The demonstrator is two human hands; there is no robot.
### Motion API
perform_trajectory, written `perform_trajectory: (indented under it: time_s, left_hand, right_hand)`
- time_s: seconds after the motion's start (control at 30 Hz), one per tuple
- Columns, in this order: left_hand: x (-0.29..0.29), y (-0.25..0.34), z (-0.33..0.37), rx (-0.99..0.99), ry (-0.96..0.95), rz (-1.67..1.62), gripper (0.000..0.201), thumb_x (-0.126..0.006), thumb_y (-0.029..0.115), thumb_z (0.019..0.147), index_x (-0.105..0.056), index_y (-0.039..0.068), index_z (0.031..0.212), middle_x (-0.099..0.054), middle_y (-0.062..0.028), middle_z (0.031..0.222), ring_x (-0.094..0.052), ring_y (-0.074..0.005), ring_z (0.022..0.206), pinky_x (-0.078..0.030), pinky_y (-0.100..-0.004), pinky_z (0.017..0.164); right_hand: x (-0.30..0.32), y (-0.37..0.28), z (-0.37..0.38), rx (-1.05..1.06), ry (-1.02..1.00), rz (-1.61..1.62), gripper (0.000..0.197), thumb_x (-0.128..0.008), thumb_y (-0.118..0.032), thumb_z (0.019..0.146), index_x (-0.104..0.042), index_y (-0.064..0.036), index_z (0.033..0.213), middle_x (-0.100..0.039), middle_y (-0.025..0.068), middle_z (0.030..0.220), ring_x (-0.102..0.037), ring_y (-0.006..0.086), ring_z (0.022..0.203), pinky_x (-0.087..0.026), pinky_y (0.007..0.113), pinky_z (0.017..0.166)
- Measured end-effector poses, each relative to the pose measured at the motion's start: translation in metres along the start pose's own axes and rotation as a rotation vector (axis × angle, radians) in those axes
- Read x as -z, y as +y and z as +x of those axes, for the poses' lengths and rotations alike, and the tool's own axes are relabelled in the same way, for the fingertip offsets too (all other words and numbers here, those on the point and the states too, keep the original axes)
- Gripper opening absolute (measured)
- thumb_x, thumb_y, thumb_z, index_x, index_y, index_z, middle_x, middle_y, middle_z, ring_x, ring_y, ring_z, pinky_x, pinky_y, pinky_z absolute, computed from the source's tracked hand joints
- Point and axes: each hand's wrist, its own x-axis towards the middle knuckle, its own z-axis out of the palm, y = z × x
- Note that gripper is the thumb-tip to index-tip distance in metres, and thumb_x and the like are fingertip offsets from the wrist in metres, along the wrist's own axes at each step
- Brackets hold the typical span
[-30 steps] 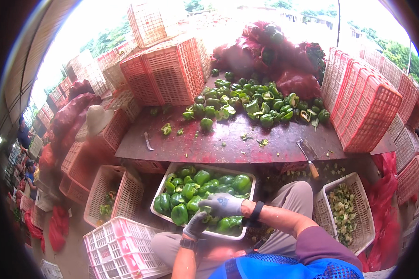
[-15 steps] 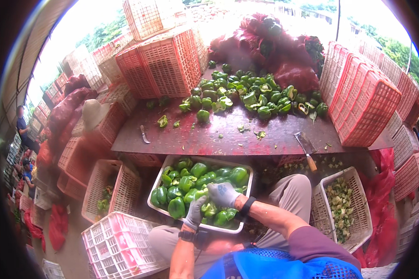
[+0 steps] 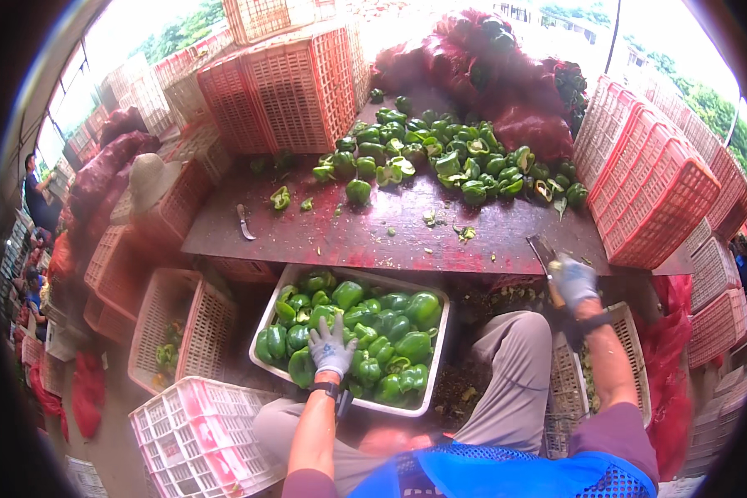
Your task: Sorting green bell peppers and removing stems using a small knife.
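My left hand point(image 3: 330, 350), in a grey glove, lies with its fingers spread on the green bell peppers point(image 3: 383, 319). These fill a white plastic crate point(image 3: 441, 349) in front of my knees. My gloved right hand point(image 3: 574, 284) is out at the table's front edge, right beside the wooden handle point(image 3: 554, 290) of a broad-bladed knife point(image 3: 543, 251). Its fingers are blurred, and I cannot make out whether they grip the handle. Right of my knee, a crate point(image 3: 639, 365) holding pale pepper scraps is partly hidden under my right forearm.
More peppers, some cut, are heaped on the table point(image 3: 307, 241) before red mesh sacks point(image 3: 531, 133). A small curved knife point(image 3: 245, 222) lies at its left. Crate stacks point(image 3: 656, 178) flank the table. A white-and-pink crate point(image 3: 203, 436) stands by my left knee.
My hands were together over the pepper crate. The right has swung right to the knife handle; the left has opened and settled on the peppers. The view has shifted slightly.
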Motion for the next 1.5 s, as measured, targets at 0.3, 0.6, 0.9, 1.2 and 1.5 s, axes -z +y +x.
perform_trajectory:
  time_s: [0.3,0.6,0.9,1.2,1.5]
  left_hand:
    - [-0.024,0.006,0.01,-0.037,-0.047,0.079,0.091,-0.061,0.069,0.091,-0.031,0.027,0.166,-0.017,-0.0188,0.172,-0.012,-0.0635,0.151,-0.015,-0.0646,0.125]
    - [0.0,0.027,0.021,-0.005,-0.199,-0.017,0.09,-0.065,0.065,0.09,-0.037,0.022,0.164,-0.017,-0.0216,0.172,-0.007,-0.0616,0.153,-0.014,-0.0655,0.125]
    - [0.049,0.0,-0.007,0.07,-0.326,0.188,0.091,-0.066,0.061,0.089,-0.034,0.023,0.166,-0.023,-0.0236,0.171,-0.019,-0.0556,0.154,-0.016,-0.0684,0.124]
    - [-0.015,0.005,0.015,0.0,-0.094,0.022,0.092,-0.071,0.064,0.085,-0.044,0.018,0.16,-0.015,-0.0246,0.171,-0.009,-0.0625,0.151,-0.015,-0.0642,0.125]
    - [0.037,0.039,0.015,0.053,0.194,-0.969,0.082,-0.062,0.058,0.098,-0.033,0.017,0.163,-0.035,-0.0213,0.161,-0.04,-0.0414,0.143,-0.039,-0.056,0.113]
  right_hand:
    - [-0.09,0.096,0.041,-0.206,-0.313,-0.086,0.045,-0.064,-0.028,0.091,-0.061,-0.0101,0.132,-0.069,0.0202,0.117,-0.07,0.0379,0.109,-0.056,0.05,0.09]
    - [-0.01,-0.291,0.346,0.698,0.576,0.358,0.026,-0.064,-0.011,0.086,-0.068,-0.0132,0.112,-0.064,0.0138,0.101,-0.067,0.0336,0.097,-0.056,0.047,0.079]
    - [-0.056,-0.426,0.466,0.575,0.186,-0.033,0.022,-0.061,-0.026,0.097,-0.074,-0.021,0.114,-0.071,0.0058,0.111,-0.068,0.0282,0.11,-0.054,0.047,0.085]
    - [-0.031,-0.39,0.374,0.387,-0.029,0.135,0.051,-0.075,-0.042,0.088,-0.064,-0.0129,0.128,-0.077,0.0108,0.11,-0.075,0.0278,0.102,-0.058,0.045,0.084]
    - [0.031,-0.369,0.104,0.919,0.064,1.044,0.036,-0.062,-0.037,0.096,-0.065,-0.0167,0.126,-0.075,0.014,0.101,-0.074,0.0365,0.091,-0.059,0.047,0.079]
